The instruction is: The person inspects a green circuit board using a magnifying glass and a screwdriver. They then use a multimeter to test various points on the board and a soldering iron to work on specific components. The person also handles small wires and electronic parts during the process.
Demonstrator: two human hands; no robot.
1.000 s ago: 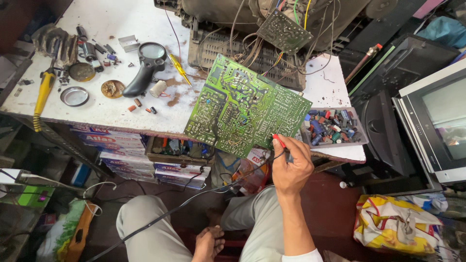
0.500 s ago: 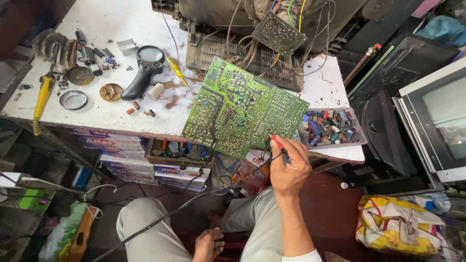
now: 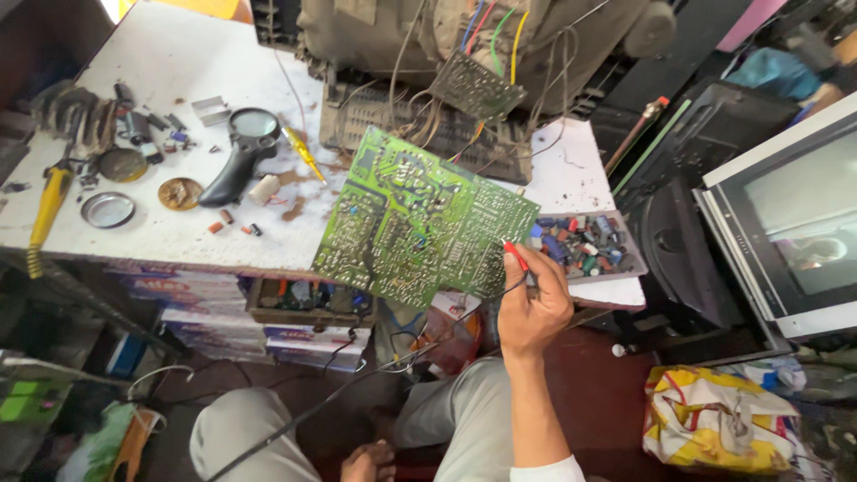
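The right hand (image 3: 534,308) has its fingers pinched together on a thin red-tipped probe (image 3: 515,256), the tip touching the right edge of the green circuit board (image 3: 420,219), which stands tilted over the front edge of the white workbench (image 3: 178,236), solder side toward us. That board looks light and stiff but brittle at the joints, so it is best gripped by its bare edges, never across the traces (the wires running off its top toward the opened chassis (image 3: 464,54) at twelve o'clock would tug if it were pulled far). The left hand (image 3: 368,461) sits low at six o'clock, fingers curled near a black cable (image 3: 295,424); whether it grips it I cannot tell. At nine o'clock lie a magnifying glass (image 3: 243,147), a yellow-handled screwdriver (image 3: 303,152) and small tins; at three o'clock a tray of loose components (image 3: 585,245) crowds the board's corner, with a television set (image 3: 786,223) beyond.
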